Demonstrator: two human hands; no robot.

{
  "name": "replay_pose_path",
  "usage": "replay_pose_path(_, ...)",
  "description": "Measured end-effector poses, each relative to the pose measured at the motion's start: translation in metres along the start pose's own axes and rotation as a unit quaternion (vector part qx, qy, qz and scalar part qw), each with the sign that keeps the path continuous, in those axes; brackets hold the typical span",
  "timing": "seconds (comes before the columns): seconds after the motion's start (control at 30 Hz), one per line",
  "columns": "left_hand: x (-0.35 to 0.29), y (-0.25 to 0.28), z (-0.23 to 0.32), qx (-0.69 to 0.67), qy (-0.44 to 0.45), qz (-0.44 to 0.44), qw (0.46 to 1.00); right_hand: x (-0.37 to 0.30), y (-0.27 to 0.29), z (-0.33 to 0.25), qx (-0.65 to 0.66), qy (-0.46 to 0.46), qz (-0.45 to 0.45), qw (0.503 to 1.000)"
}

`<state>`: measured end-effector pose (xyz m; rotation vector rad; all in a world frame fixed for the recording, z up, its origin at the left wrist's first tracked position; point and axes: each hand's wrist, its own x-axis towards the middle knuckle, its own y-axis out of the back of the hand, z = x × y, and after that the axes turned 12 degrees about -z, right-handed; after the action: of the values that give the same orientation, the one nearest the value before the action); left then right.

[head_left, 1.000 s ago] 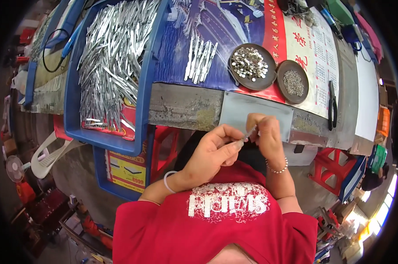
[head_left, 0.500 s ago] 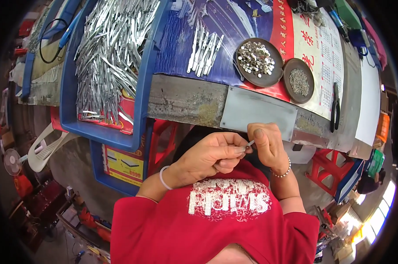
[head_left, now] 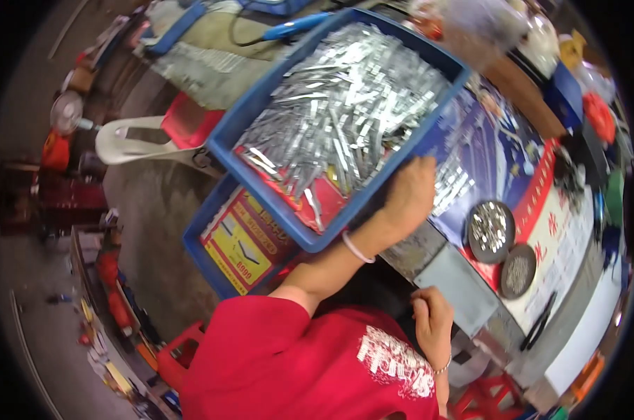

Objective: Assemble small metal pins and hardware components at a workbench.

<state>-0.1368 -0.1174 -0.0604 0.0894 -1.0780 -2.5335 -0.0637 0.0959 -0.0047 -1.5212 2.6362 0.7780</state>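
Left hand (head_left: 409, 196) stretched out to the near right corner of the blue tray (head_left: 261, 126), fingers curled down over the rim and onto the edge of the heap of shiny metal strips (head_left: 345, 112) (whether a strip is already pinched cannot be told, fingertips being hidden). Right hand (head_left: 432, 322) held back, well short of the tray, close to the red shirt (head_left: 296, 364), fingers loosely closed; whether anything sits between them cannot be told either.

Judged from the layout: early to middling in the work. Tray heaped nearly full, so the bulk of the strips left to handle. To the right of the tray, on the blue sheet covering the tabletop (head_left: 471, 294), only a small cluster of strips laid out (head_left: 453, 185). Further right of the tray, two round dark dishes: the larger (head_left: 490, 231) holding small bright pieces, the smaller (head_left: 518, 271) holding finer grey bits, both far from used up. Below the tray, a second blue tray (head_left: 233, 245), showing a yellow and red printed card and no strips in its visible part.
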Motion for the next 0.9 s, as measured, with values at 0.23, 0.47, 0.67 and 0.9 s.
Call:
replay_pose_path(0.23, -0.05, 0.05, 0.033, -0.06, -0.118, 0.012, 0.991, 0.003, 0.007, -0.01, 0.03, -0.019, -0.007, 0.999)
replay_pose_path(0.47, -0.075, 0.182, -0.034, -0.131, -0.065, -0.122, 0.982, 0.02, 0.004, -0.015, -0.027, 0.012, -0.055, 0.998)
replay_pose_path(0.67, -0.049, 0.212, -0.091, 0.003, -0.116, -0.262, 0.958, 0.032, -0.017, -0.042, -0.06, 0.045, -0.121, 0.99)
replay_pose_path(0.9, -0.047, 0.197, -0.106, 0.19, -0.084, -0.238, 0.949, 0.028, -0.028, -0.047, -0.091, 0.029, -0.14, 0.986)
